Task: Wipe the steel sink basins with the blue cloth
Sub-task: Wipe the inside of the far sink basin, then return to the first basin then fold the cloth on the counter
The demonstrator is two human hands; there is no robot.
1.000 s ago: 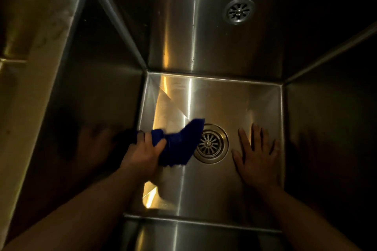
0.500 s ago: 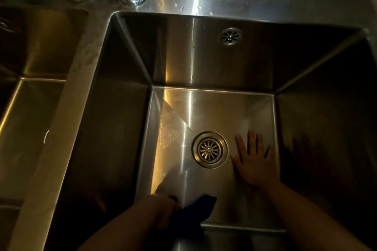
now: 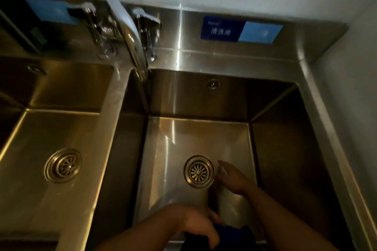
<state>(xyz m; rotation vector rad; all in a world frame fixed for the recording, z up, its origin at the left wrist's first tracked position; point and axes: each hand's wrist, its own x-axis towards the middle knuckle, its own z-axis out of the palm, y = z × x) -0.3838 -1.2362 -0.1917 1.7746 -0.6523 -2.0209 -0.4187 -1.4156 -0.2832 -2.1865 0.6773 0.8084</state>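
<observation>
Two steel basins lie below me. The right basin [image 3: 179,149] has a round drain [image 3: 199,171] in its floor. My left hand [image 3: 201,225] grips the dark blue cloth [image 3: 232,232] at the near edge of this basin's floor. Most of the cloth is in shadow under that hand. My right hand [image 3: 231,178] lies just right of the drain, fingers straight and pointing left, blurred, resting on or just above the floor. The left basin [image 3: 67,128] holds nothing but its own drain [image 3: 63,165].
A chrome tap [image 3: 130,36] with two handles stands on the divider behind the basins, its spout reaching over the divider. An overflow hole [image 3: 213,84] sits in the right basin's back wall. Blue signs [image 3: 240,29] hang on the steel backsplash. A white wall rises at right.
My head has lifted, so the tap, backsplash and left basin came into view. My left hand dragged the cloth from beside the drain to the basin's near edge. My right hand turned leftward.
</observation>
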